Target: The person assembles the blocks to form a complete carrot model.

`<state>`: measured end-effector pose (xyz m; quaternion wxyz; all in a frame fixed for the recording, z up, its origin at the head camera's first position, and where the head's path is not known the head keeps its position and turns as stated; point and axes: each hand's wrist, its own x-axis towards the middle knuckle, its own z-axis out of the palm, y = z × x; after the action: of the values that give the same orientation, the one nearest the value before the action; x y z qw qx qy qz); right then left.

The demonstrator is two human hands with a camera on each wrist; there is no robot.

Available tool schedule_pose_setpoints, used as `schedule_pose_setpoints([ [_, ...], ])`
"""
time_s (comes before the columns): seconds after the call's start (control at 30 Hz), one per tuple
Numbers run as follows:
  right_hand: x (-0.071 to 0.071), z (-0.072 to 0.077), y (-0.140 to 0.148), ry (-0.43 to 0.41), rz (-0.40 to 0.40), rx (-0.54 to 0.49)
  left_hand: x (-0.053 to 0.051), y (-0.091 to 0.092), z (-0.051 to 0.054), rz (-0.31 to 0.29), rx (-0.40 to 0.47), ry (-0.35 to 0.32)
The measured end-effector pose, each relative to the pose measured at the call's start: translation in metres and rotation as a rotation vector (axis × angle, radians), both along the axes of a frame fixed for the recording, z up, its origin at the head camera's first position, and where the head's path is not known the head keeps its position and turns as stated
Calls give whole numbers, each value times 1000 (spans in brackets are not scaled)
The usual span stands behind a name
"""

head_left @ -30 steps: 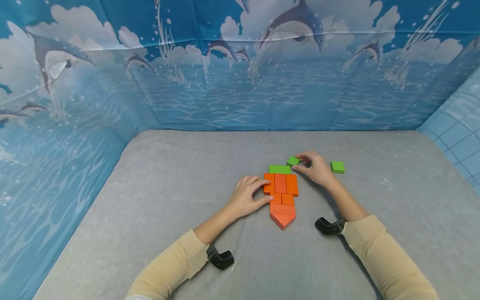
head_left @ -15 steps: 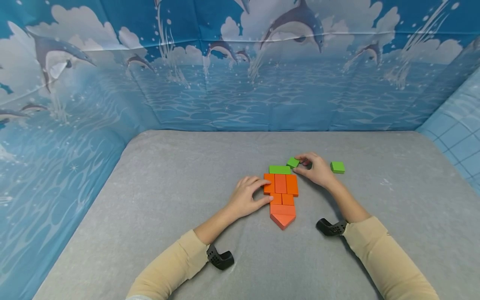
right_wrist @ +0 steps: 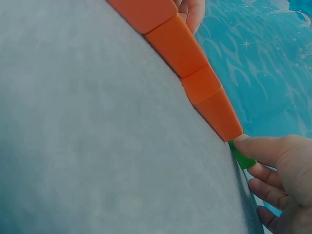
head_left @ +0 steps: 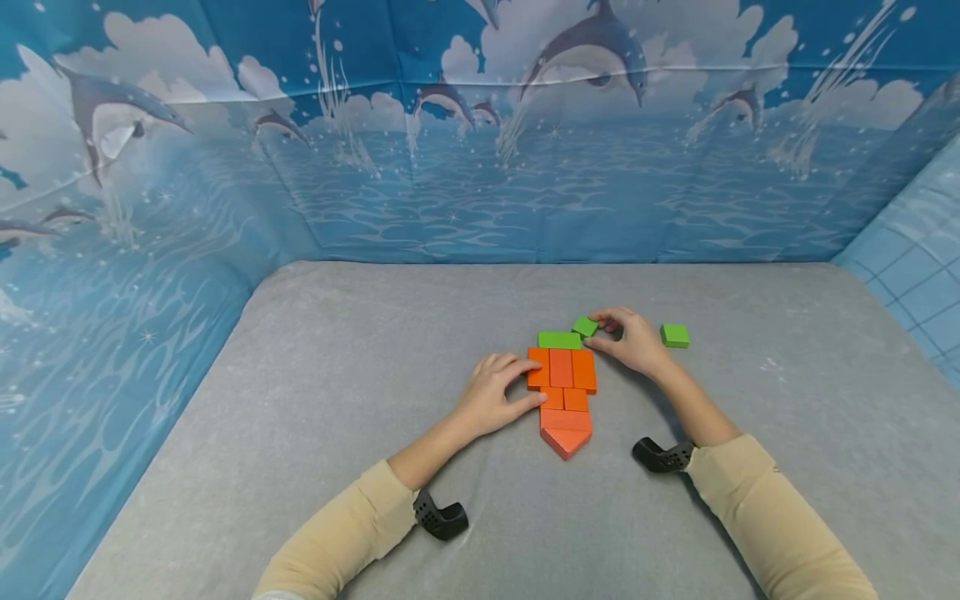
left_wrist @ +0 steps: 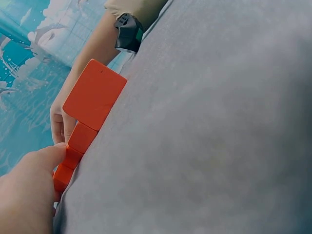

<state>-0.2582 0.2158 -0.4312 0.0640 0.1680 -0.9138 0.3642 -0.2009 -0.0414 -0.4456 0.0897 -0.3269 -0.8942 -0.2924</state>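
Several orange blocks (head_left: 561, 368) lie joined flat on the grey cloth, tapering to a triangular orange block (head_left: 566, 442) at the near end. Along their far edge sits a long green block (head_left: 559, 340). My left hand (head_left: 489, 398) rests against the left side of the orange blocks, index finger and thumb spread apart. In the left wrist view the thumb touches an orange side. My right hand (head_left: 633, 342) pinches a small green block (head_left: 585, 327) between thumb and fingers; it sits turned at an angle by the long green block's right end. Part of it is hidden by the fingers.
Another green block (head_left: 675, 336) lies to the right of my right hand. Black wrist devices (head_left: 663, 456) are on both cuffs. A blue dolphin-print curtain (head_left: 480, 183) stands behind the cloth-covered table (head_left: 360, 333) and along its left side.
The small green block in my right hand has turned and shifted slightly towards me, close to the long green block. My left hand and the orange blocks have stayed in place.
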Motion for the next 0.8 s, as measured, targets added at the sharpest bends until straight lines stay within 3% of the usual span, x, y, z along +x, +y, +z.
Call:
schedule_pose_setpoints([
  [0.23,1,12,11,-55,25,-25,0,0,-1,0,-3,3],
  [0.47,6,25,55,-13,52,-33,0,0,-1,0,-2,2],
  [0.6,10,26,83,-39,79,-5,0,0,-1,-2,6,7],
  [0.8,15,18,109,-123,58,52,-1,-1,-2,-10,25,13],
])
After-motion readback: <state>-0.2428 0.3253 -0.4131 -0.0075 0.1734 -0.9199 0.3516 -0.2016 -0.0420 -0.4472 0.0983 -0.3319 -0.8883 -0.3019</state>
